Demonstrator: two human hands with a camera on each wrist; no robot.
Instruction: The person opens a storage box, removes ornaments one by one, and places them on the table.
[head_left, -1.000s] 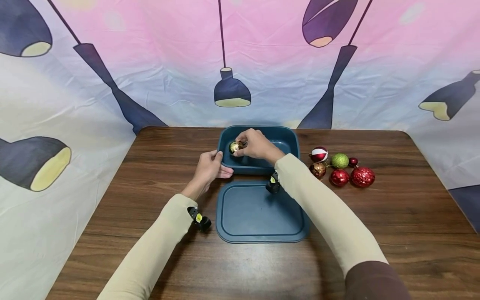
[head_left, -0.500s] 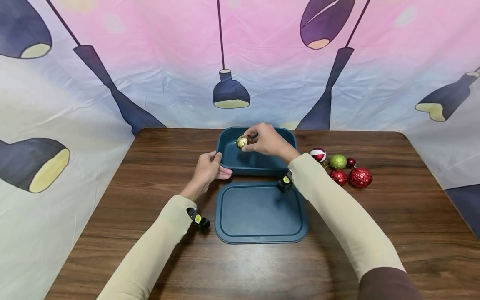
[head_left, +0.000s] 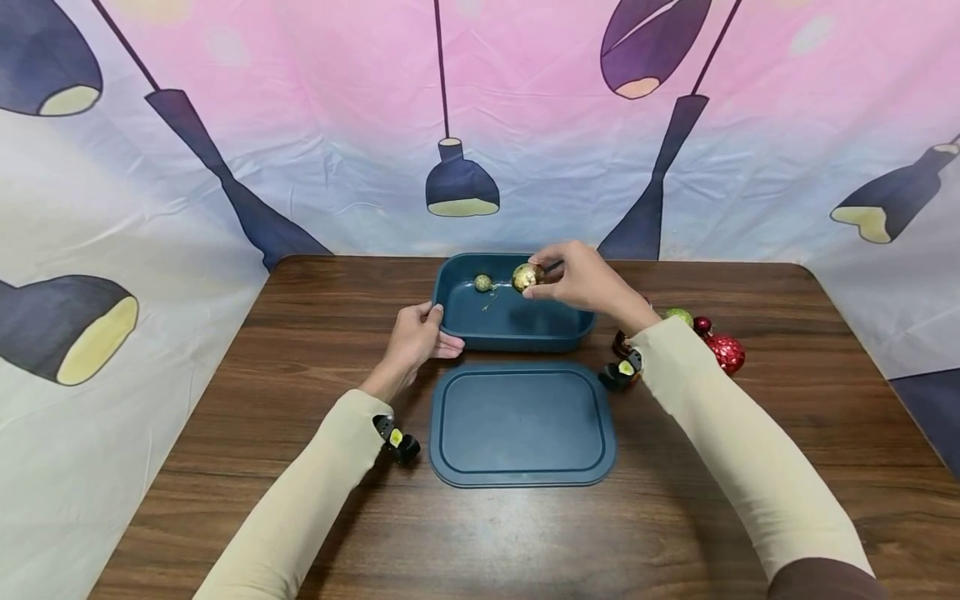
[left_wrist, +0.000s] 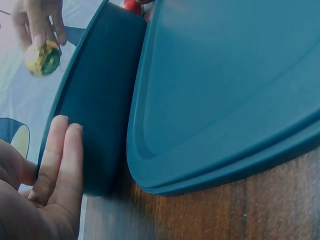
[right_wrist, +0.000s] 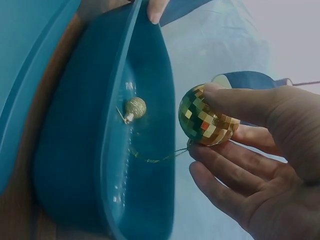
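In the head view, my right hand [head_left: 581,279] holds a gold mirrored Christmas bauble [head_left: 527,277] between thumb and fingers, above the right half of a teal plastic box [head_left: 517,342]. A thin gold hanging loop trails from the bauble [right_wrist: 207,117] in the right wrist view. Inside the box lies a smaller gold glitter bauble [head_left: 483,283]. At the box's left front corner, my left hand [head_left: 415,337] pinches the wall. Its thumb lies over the rim, while two straight fingers [left_wrist: 71,165] press along the outer side in the left wrist view.
A flat teal lid [head_left: 522,425] lies in front of the box on the wooden table [head_left: 480,542]. To the right are a red bauble [head_left: 726,353], a green bauble [head_left: 678,317] and a small dark red one [head_left: 702,325]; my right sleeve partly covers this group. A printed curtain [head_left: 360,167] hangs behind.
My right hand has carried the gold mirrored bauble from the box's left side rightward, uncovering the smaller gold bauble inside. My left hand has stayed at the corner.
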